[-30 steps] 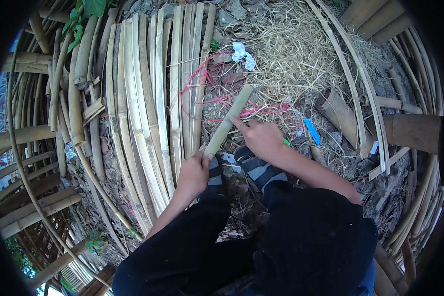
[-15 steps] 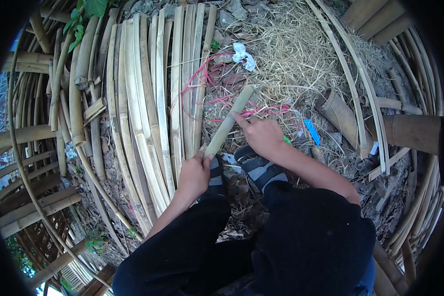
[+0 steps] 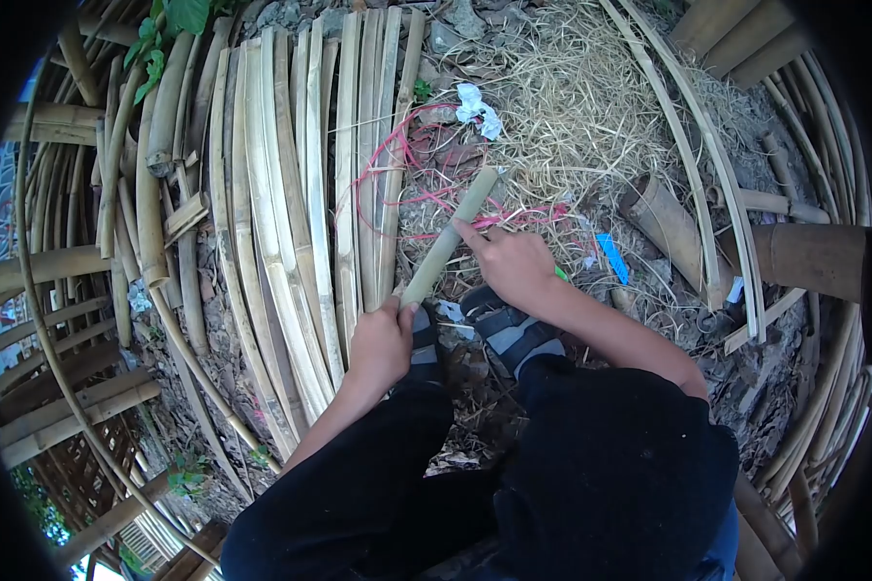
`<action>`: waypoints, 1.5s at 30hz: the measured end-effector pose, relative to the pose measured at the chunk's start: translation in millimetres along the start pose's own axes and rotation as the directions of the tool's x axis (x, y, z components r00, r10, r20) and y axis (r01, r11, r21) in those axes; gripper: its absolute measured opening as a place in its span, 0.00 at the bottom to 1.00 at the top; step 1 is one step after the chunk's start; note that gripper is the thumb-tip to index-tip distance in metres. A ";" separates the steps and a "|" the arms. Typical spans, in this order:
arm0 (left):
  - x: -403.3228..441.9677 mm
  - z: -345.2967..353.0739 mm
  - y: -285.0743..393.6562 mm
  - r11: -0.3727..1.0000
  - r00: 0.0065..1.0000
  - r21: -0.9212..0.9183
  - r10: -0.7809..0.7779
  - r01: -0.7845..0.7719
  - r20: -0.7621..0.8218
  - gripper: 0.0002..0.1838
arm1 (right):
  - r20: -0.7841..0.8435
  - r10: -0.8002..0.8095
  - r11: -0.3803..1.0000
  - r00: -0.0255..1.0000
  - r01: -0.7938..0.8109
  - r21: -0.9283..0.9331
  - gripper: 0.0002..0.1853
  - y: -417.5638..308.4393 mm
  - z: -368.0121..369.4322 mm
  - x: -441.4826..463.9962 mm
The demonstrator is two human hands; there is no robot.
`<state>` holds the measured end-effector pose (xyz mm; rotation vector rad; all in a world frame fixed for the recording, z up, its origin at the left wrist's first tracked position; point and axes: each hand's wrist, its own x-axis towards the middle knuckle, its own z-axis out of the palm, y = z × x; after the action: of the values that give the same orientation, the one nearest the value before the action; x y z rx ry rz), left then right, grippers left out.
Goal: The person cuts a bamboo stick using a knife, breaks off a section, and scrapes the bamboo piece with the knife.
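A short, pale green bamboo piece (image 3: 446, 247) slants up and to the right in front of my feet. My left hand (image 3: 381, 341) is wrapped round its lower end. The index finger of my right hand (image 3: 512, 266) reaches to the middle of the piece; the other fingers are curled, with a bright green bit of something showing beside the palm. What that hand holds is mostly hidden. Pink string (image 3: 402, 165) lies tangled on the ground beyond the bamboo, beside a crumpled white scrap (image 3: 479, 111).
Long split bamboo strips (image 3: 286, 232) lie side by side at the left. Dry shavings (image 3: 591, 116) cover the ground ahead. A thick bamboo tube (image 3: 670, 228), a blue scrap (image 3: 612, 259) and two curved strips (image 3: 693, 116) are on the right.
My right hand has shifted very slightly left along the bamboo piece. My left hand and the piece have stayed in nearly the same place.
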<state>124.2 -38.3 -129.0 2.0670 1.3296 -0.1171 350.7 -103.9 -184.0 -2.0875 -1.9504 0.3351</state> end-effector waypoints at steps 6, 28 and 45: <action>1.1 0.3 3.8 0.999 0.998 -0.018 0.039 -0.038 0.044 0.17 | 0.082 0.094 0.995 0.992 -0.095 0.009 0.31 19.8 0.4 4.9; 4.5 -2.6 11.2 1.000 0.996 -0.016 0.013 -0.011 0.091 0.16 | -0.037 0.201 0.979 0.979 -0.199 0.050 0.21 49.9 18.1 0.4; 7.9 -0.4 7.2 0.999 0.993 -0.033 -0.006 0.010 0.115 0.16 | 0.063 0.189 0.973 0.980 -0.196 0.121 0.22 44.5 16.5 0.0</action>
<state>133.9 -33.7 -128.5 1.9958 1.2617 -0.2129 386.7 -106.1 -214.9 -2.2089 -1.7069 0.5412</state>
